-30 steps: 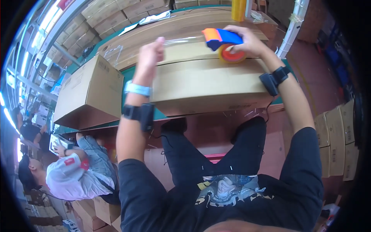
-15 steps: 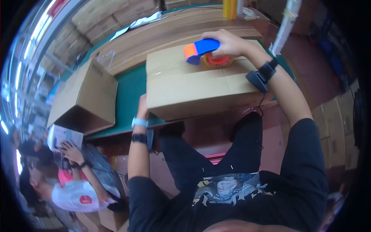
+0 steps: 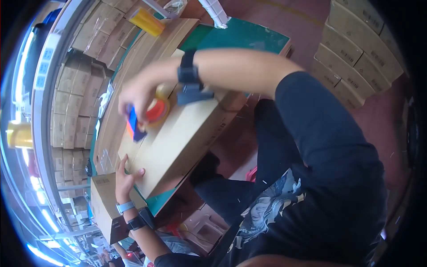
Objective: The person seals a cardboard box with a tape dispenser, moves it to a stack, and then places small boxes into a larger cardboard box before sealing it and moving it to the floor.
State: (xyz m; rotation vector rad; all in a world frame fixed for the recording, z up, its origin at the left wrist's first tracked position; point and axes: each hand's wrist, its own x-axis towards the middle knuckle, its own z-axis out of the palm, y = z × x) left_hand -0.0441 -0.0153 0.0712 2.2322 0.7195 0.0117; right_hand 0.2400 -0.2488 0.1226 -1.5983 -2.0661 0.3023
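A closed cardboard carton [image 3: 175, 138] lies lengthwise on the green-topped workbench. Over its top, my right hand [image 3: 138, 92] is closed around a blue and orange tape dispenser [image 3: 133, 121]. The dispenser carries a roll of tape [image 3: 158, 111] with a red core, and its head is at the carton's left part. At the carton's left end is my left hand [image 3: 125, 178], thumb and forefinger spread apart at the edge. Some of its other fingers are hard to make out.
An open carton [image 3: 106, 196] stands beyond my left hand. At the bench's far end is a yellow roll [image 3: 147, 22], near a white-wrapped post [image 3: 214, 12]. Stacked cartons [image 3: 349, 55] rise at the right, with more behind the bench. A stool [image 3: 202, 231] is below the bench.
The view has swung round. My right hand has carried the tape dispenser toward the carton's left end. My left hand has shifted to that end's edge, its thumb and forefinger now showing.
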